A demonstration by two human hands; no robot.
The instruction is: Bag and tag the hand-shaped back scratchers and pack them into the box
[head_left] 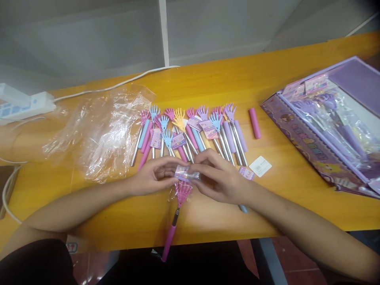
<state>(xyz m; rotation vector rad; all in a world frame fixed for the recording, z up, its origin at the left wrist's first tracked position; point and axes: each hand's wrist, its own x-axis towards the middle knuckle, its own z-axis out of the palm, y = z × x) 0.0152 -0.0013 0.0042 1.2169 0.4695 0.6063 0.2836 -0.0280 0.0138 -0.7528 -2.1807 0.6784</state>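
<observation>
A pink hand-shaped back scratcher (183,192) in a clear plastic sleeve points toward me, its pink handle (169,241) reaching past the table's front edge. At the sleeve's top end, my left hand (154,174) pinches the left side, beside a small printed card (181,173). My right hand (221,174) pinches the same end from the right. Both hands are closed on the packaged back scratcher. Just beyond them lies a row of unwrapped back scratchers with pink, blue (168,138), yellow (179,118) and purple (230,111) heads, metal shafts and several printed cards.
Crumpled clear plastic sleeves (103,138) lie at the left. A white power strip (28,106) with a cable stands at the far left. On the right, an open purple display box (308,146) holds wrapped back scratchers. A loose pink handle tube (254,123) and white card (260,166) lie nearby.
</observation>
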